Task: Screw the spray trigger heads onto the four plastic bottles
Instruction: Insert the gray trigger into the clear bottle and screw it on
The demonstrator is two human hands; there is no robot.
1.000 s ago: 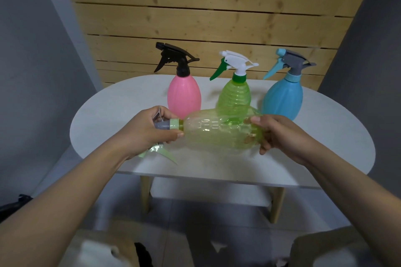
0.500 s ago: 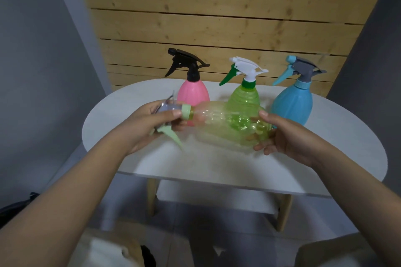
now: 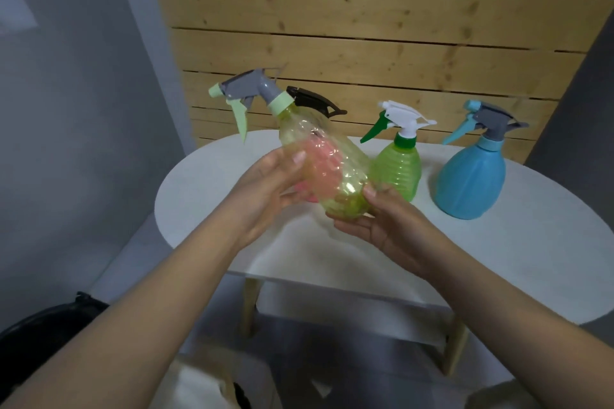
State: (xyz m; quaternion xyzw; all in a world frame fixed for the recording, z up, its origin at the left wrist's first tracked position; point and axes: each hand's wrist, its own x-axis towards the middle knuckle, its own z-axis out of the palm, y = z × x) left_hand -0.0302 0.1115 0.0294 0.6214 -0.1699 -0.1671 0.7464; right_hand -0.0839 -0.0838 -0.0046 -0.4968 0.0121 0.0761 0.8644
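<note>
I hold a clear yellow-green bottle (image 3: 335, 166) above the white table (image 3: 498, 242), tilted with its neck up and to the left. A grey trigger head (image 3: 247, 90) with pale green collar and lever sits on its neck. My left hand (image 3: 265, 189) grips the bottle's left side. My right hand (image 3: 375, 222) cups its base from below. Behind it stands the pink bottle (image 3: 320, 159), seen through the clear plastic, its black trigger head (image 3: 315, 101) poking out. A green bottle (image 3: 397, 169) with white head and a blue bottle (image 3: 470, 176) with grey head stand upright to the right.
A wooden slat wall (image 3: 365, 43) rises behind the table. Grey walls flank both sides. A dark object (image 3: 43, 329) lies on the floor at lower left, and a pale bag (image 3: 206, 378) sits below near my arms.
The clear bottle has swung from lying sideways to neck-up. My left hand left the trigger head and now holds the bottle body; my right hand shifted under the base.
</note>
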